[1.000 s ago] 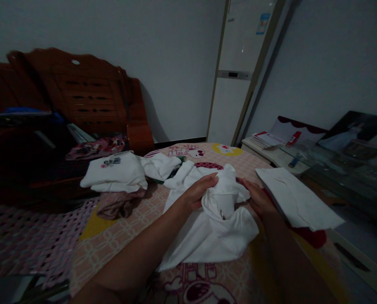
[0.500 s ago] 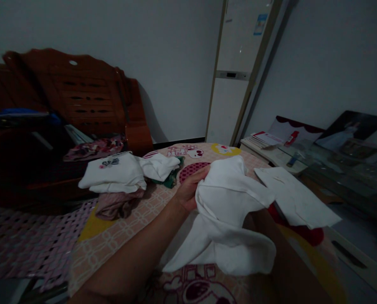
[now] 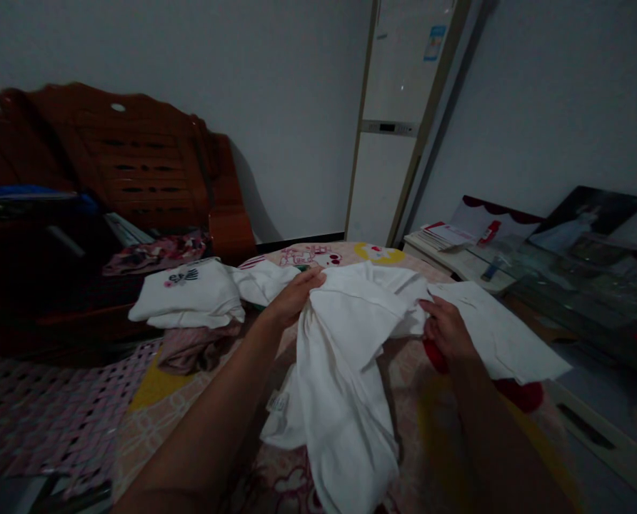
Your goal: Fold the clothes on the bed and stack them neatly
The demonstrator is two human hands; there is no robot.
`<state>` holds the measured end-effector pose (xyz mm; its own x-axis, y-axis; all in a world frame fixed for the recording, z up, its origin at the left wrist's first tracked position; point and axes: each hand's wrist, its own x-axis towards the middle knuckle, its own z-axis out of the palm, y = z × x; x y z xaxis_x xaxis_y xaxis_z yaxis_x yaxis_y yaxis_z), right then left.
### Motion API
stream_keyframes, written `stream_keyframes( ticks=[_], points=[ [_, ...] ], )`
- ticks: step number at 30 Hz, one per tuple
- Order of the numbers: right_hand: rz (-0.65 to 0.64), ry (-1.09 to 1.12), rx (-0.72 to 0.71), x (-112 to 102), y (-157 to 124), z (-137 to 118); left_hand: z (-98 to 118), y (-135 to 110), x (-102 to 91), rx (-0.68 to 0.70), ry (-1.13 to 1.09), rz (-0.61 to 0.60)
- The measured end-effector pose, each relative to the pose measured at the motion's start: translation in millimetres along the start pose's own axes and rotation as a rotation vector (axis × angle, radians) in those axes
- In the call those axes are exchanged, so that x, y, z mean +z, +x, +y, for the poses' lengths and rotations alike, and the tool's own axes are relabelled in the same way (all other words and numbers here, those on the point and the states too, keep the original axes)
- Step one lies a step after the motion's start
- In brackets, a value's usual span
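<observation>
A white garment [image 3: 345,328] hangs and drapes between my two hands over the patterned cloth, with a small label showing near its lower left. My left hand [image 3: 297,293] pinches its upper left edge. On the right, my right hand [image 3: 445,325] grips the upper right end with bent fingers. To the left lies a folded white top [image 3: 190,293] with a dark printed figure, resting on a crumpled brownish-pink cloth [image 3: 195,348]. Another white piece of clothing [image 3: 262,280] is bunched beside it. Flat white folded fabric [image 3: 503,332] lies just beyond my right hand.
A patterned blanket [image 3: 147,428] covers the surface below. A woven pink seat [image 3: 45,414] is at the left, with a carved wooden chair [image 3: 141,168] behind. A tall white cabinet-like unit [image 3: 383,185] stands at the wall. On the right is a glass-topped table [image 3: 543,285].
My right hand has come out from under the white garment and now grips its right end. My left hand has moved left. The garment is spread wider, its lower part hanging down.
</observation>
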<state>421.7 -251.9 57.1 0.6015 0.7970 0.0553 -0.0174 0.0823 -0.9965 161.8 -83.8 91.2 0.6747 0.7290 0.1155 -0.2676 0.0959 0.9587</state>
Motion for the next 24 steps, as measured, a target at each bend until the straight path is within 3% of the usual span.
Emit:
stream_keyframes(
  ticks=[3,6,11,15,17,19,21,24],
  points=[
    [0.074,0.024,-0.045,-7.6,4.3,1.3,-24.6,15.1,-25.4,0.005,0.302,0.110],
    [-0.013,-0.197,-0.065,-7.3,8.0,5.7,-36.2,18.5,-33.9,0.007,0.491,0.151],
    [-0.172,-0.923,-0.197,-6.2,10.5,17.2,-21.7,10.8,-37.0,-0.028,0.597,-0.052],
    [-0.319,-1.178,-0.221,-2.8,7.8,28.9,-15.6,5.8,-41.8,-0.035,0.669,-0.099],
    [-0.286,-1.157,-0.257,1.5,6.9,32.5,-15.0,4.1,-42.4,-0.070,0.638,-0.122],
    [-0.240,-0.994,-0.273,5.2,7.3,31.5,-11.9,2.0,-40.4,-0.140,0.539,-0.180],
    [-0.188,-0.688,-0.226,6.1,8.7,24.2,-5.9,-0.4,-35.0,-0.203,0.414,-0.225],
    [-0.004,-0.136,-0.166,0.2,9.3,0.8,2.2,-3.7,-19.2,-0.235,0.240,-0.252]
  ],
)
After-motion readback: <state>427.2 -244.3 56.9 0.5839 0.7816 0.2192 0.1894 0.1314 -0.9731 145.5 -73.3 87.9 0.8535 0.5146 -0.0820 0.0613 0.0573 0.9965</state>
